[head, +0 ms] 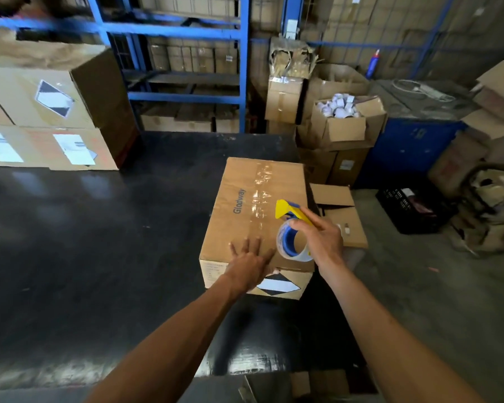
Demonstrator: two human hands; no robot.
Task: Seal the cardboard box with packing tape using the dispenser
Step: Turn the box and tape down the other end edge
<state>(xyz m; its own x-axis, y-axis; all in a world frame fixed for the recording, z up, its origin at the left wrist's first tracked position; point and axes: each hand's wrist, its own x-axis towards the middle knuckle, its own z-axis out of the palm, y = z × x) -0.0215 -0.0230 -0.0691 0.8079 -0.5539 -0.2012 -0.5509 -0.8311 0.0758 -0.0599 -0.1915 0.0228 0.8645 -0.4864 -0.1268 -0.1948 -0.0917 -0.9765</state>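
Observation:
A brown cardboard box [239, 216] printed "Glodway" lies on the black table [99, 242] near its right edge. A strip of clear tape [261, 196] runs along the top seam from the far end toward me. My right hand [322, 238] grips a yellow and blue tape dispenser [291, 228] with its clear roll, held over the near right part of the box top. My left hand [249, 261] lies flat, fingers spread, on the near edge of the box top beside the seam.
Stacked cardboard boxes [50, 112] stand at the table's far left. Blue shelving [186, 53] rises behind. To the right are open boxes [341, 123], one full of white rolls, a flattened carton [339, 213] and a black crate [413, 210] on the floor.

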